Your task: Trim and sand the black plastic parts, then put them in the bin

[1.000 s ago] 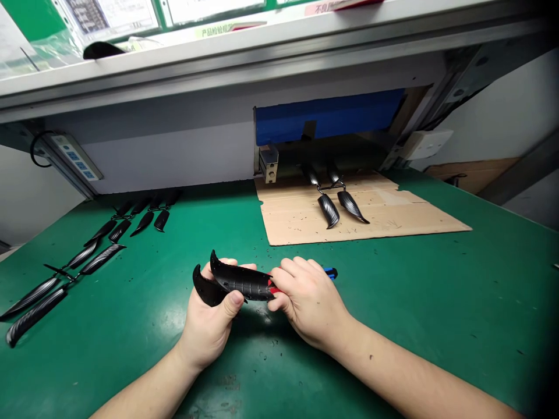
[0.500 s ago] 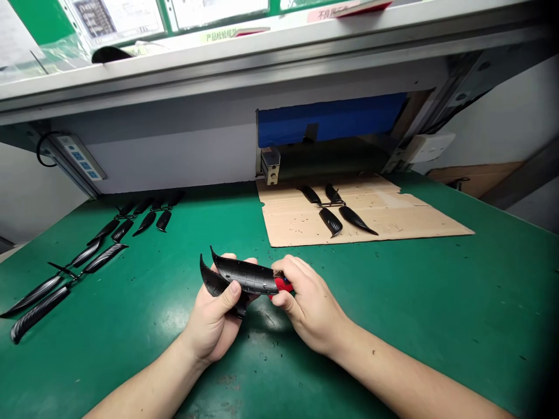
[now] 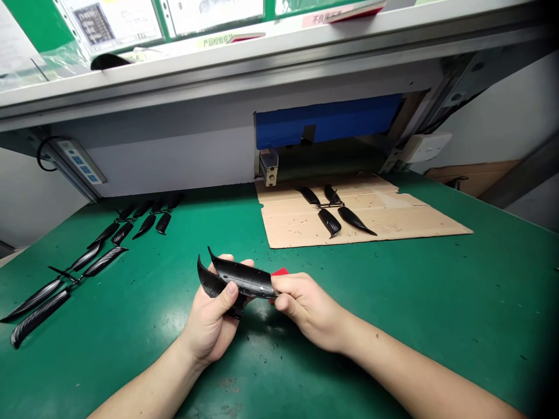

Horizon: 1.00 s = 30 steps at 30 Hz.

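Note:
My left hand (image 3: 213, 317) is closed around two black curved plastic pieces, its thumb pressed over them. The upper curved piece (image 3: 240, 276) lies with its ribbed inner face up and its pointed tip to the left. Below it, the second curved piece (image 3: 209, 282) is partly covered by the thumb. My right hand (image 3: 310, 308) is closed at the right end of the upper piece, thumb and forefinger touching or very near it. A red tool (image 3: 279, 272) shows behind these fingers; most of it is hidden, so its kind is unclear.
Black moulded parts on thin sprues (image 3: 87, 256) lie at the left of the green table (image 3: 393, 326). Another such set (image 3: 331, 224) rests on a cardboard sheet (image 3: 419, 221), below a blue-flapped opening (image 3: 332, 119). Small black scraps are scattered about. A metal shelf (image 3: 218, 75) spans above.
My right hand has turned, so its fingers now cover the upper piece's right end and the red tool shows behind them. My left hand keeps its hold, shifted slightly left.

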Motion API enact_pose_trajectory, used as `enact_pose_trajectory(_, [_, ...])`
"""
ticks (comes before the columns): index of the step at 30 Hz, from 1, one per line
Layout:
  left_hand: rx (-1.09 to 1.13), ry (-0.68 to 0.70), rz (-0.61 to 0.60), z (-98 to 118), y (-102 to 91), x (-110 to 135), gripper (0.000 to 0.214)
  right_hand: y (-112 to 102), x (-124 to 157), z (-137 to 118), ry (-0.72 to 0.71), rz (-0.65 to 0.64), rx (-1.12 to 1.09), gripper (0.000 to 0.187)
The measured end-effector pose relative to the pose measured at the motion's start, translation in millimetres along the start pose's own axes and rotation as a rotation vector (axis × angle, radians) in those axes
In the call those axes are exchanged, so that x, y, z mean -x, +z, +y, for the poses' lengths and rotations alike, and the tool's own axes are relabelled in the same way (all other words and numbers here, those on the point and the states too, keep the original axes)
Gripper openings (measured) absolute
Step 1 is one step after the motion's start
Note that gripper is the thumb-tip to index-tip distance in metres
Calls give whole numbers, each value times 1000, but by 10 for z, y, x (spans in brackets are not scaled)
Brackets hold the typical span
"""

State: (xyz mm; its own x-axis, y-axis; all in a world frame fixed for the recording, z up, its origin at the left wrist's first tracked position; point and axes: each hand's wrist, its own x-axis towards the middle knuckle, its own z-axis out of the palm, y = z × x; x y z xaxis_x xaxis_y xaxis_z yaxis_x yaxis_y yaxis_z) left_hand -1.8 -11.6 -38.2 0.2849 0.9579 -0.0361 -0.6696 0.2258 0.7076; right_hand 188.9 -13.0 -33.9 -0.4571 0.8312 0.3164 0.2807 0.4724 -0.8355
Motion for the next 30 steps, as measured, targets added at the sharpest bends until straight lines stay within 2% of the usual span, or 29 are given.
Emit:
enact_pose_trajectory(1, [-11, 6, 7, 3, 6, -2, 41, -33, 1, 8, -1, -15, -53, 65])
enact_pose_trajectory(2, [-21, 13, 18, 3, 11, -3, 42, -57, 2, 11, -7, 23, -67, 66])
enact_pose_trajectory(4, [-38, 21, 42, -1, 20, -1, 47, -76, 10, -1, -47, 189, 9, 63])
enact_pose_trajectory(6, [-53, 17, 54, -11, 26, 3, 54, -63, 21, -26, -125, 315, 139, 52])
enact_pose_trajectory(9, [-65, -12, 36, -26, 42, 5, 59, -34, 34, -67, -239, 317, 282, 22])
enact_pose_trajectory(11, [-64, -20, 18, -36, 60, -7, 57, -25, 38, -90, -254, 294, 288, 7])
enact_pose_trajectory(14, [-28, 3, 8, -56, 86, -42, 49, 5, 37, -115, -216, 399, 186, 9])
enact_pose_trajectory(16, [31, 16, 43, -75, 94, -60, 49, 59, 28, -128, -193, 462, 137, 15])
enact_pose_trajectory(19, [148, 1, 99, -101, 93, -61, 53, 168, 2, -127, -203, 399, 163, 28])
enact_pose_trajectory(22, [196, -30, 124, -109, 84, -47, 36, 222, -20, -93, -230, 329, 214, 34])
enact_pose_trajectory(25, [191, -30, 129, -91, 66, -43, 23, 173, -15, -50, -219, 306, 229, 32])
enact_pose_trajectory(30, [105, 69, 48, -37, 41, -31, 18, 46, 19, -22, -233, 340, 239, 19])
